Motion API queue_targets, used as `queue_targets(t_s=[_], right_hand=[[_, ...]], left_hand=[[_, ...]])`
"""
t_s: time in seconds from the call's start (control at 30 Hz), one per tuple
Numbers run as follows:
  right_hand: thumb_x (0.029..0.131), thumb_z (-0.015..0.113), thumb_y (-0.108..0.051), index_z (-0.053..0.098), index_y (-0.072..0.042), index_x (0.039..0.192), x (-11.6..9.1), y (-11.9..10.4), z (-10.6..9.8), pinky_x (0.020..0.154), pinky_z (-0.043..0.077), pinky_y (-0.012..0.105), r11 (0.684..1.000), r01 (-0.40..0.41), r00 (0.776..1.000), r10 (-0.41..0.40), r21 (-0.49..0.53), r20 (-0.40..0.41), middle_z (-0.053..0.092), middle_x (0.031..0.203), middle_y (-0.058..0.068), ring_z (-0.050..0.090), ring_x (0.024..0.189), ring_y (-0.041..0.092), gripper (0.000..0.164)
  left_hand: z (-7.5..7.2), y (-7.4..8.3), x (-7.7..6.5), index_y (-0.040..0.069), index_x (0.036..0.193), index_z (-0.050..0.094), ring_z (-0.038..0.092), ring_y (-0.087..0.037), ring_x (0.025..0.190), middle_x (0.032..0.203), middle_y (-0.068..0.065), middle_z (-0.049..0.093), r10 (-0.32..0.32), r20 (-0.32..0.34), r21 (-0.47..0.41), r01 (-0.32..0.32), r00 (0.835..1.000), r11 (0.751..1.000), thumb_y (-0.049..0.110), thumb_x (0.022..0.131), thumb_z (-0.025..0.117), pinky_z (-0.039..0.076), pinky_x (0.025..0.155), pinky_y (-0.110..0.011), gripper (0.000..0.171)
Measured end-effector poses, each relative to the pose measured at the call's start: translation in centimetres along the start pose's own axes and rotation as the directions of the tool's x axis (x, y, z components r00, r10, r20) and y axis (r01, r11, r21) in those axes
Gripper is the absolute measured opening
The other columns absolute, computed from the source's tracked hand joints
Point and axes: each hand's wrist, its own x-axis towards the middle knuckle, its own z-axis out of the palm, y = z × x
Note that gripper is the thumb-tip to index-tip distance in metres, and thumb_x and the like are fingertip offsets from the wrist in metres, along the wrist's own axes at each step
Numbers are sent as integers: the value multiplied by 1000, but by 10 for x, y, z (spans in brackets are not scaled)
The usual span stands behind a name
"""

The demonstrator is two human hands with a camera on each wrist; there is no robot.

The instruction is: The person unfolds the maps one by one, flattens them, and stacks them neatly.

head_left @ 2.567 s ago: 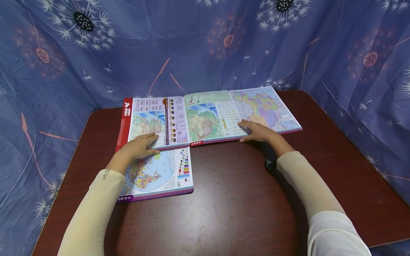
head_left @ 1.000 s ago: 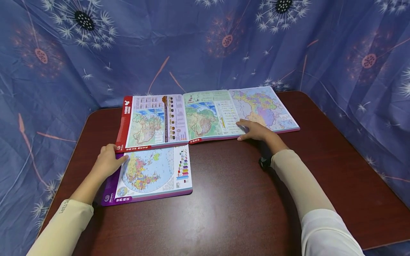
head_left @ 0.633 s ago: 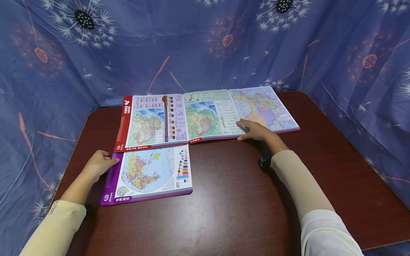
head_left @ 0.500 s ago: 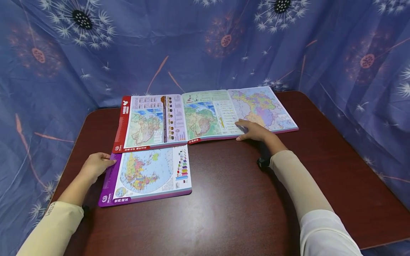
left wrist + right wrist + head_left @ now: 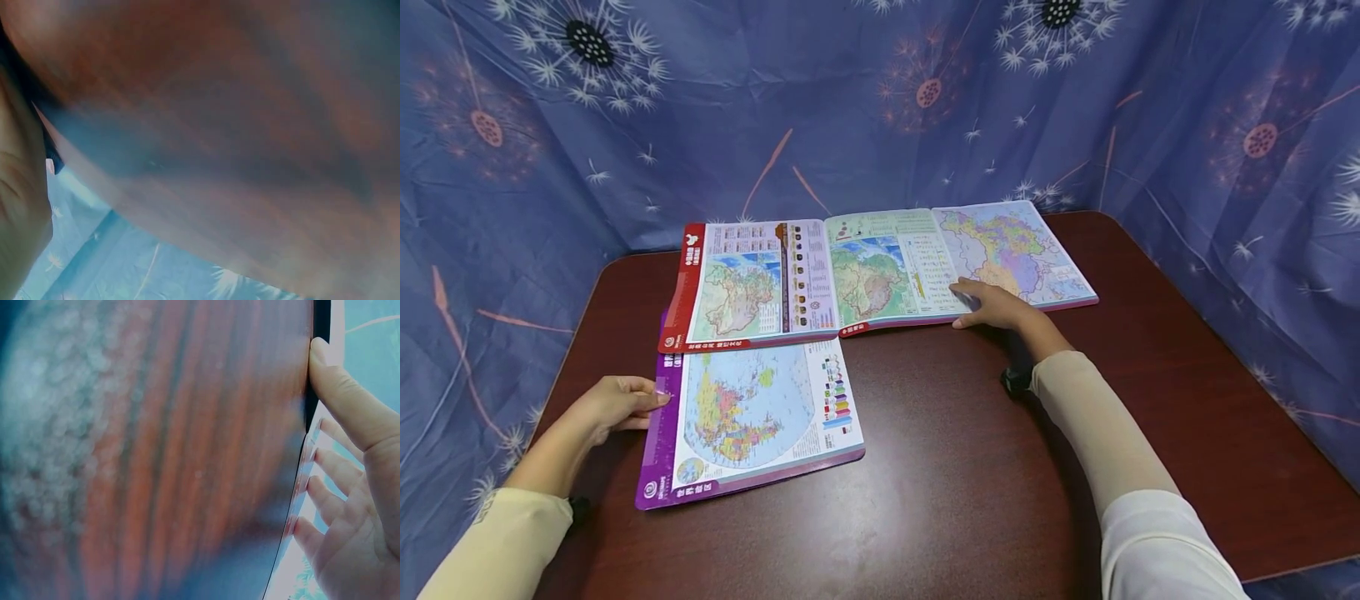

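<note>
step: sliding the purple world map board [image 5: 752,421] out from under the red map board [image 5: 752,283] | left hand [image 5: 613,404] pinches its left edge | right hand [image 5: 996,306] flat, fingers apart, on the open atlas [image 5: 1000,250] | next: i think a steady pull toward me

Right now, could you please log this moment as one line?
left hand: grips purple map sheet edge | right hand: rests flat on open atlas | table: brown

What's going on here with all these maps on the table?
A person sits at a dark wooden table with map sheets spread out. The left hand holds the left edge of a purple-bordered world map. The right hand rests on the near edge of a long map sheet beside a red-bordered one.
</note>
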Motion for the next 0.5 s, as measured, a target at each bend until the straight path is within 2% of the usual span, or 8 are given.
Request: queue_targets(t_s=[0.13,0.23,0.5], right_hand=[[75,72,-38,30,-9,140,1,-1,1,104,12,51,1000,-1,1000,1,0,4,14,147,15,10,133,33,83],[75,72,-38,31,-8,140,3,-2,1,104,12,51,1000,11,1000,-11,-4,6,14,147,16,10,133,33,83],[75,73,-33,32,-6,139,3,-6,1,105,12,50,1000,11,1000,-11,-3,-9,15,146,17,12,133,34,81]], left_hand=[[1,-8,-11,0,84,63,61,-11,62,71,-1,64,-2,49,-15,2,999,1000,7,88,55,53,59,-29,11],[0,-15,-20,3,83,62,61,-11,62,71,-1,64,-11,93,-41,15,996,999,7,89,56,53,59,-29,10],[-2,-28,-37,9,83,59,64,-13,69,77,-2,65,4,259,-124,29,966,992,10,90,54,53,62,-29,9]])
